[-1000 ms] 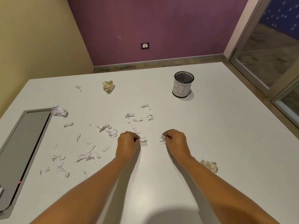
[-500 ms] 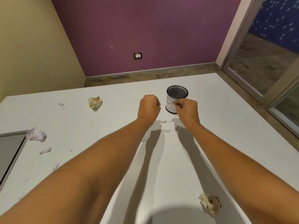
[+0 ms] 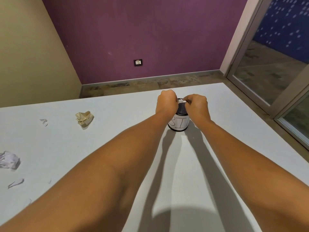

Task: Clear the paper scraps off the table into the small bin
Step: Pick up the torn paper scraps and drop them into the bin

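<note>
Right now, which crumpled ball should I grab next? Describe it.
On the white table, look left of the bin, near the far edge. The cream crumpled ball sits there, yellowish and boxy, unlike the lilac-white wad nearer the left edge.

Wall socket, glass door

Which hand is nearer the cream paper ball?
Left. The left hand is over the bin, right of the cream paper ball; the right hand is farther right.
</note>
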`<action>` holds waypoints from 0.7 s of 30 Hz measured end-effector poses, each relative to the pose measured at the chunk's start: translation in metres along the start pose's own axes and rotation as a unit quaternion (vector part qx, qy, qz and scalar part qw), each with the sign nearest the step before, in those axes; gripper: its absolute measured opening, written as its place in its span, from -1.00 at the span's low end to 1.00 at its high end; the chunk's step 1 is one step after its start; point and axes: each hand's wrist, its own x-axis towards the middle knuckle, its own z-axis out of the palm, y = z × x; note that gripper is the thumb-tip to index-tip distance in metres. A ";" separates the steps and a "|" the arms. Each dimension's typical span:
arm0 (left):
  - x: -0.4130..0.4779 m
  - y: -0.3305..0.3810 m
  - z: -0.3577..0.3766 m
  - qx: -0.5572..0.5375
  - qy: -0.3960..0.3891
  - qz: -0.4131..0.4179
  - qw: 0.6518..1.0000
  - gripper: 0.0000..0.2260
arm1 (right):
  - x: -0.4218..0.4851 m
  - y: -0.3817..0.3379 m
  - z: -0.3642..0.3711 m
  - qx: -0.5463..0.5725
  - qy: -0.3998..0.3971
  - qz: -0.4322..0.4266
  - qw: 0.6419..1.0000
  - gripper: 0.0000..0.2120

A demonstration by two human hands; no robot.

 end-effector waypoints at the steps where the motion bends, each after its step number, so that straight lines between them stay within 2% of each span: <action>1: 0.000 0.000 0.002 -0.019 0.001 -0.001 1.000 -0.81 | 0.002 0.000 0.001 0.015 0.005 0.000 1.000 -0.72; 5: -0.003 -0.001 0.010 -0.090 0.007 -0.011 0.996 -0.75 | 0.005 0.001 0.004 0.054 0.006 0.000 0.999 -0.74; 12: -0.010 -0.009 0.007 -0.153 0.022 -0.018 0.988 -0.69 | 0.001 0.002 0.003 0.035 0.010 -0.011 0.999 -0.77; 17: -0.055 -0.033 0.010 -0.119 0.037 -0.003 0.992 -0.72 | -0.020 -0.003 -0.002 0.061 0.021 -0.015 0.998 -0.78; 21: -0.112 -0.059 0.018 -0.112 0.040 -0.015 0.993 -0.75 | -0.046 -0.007 -0.004 0.054 -0.008 -0.051 0.997 -0.78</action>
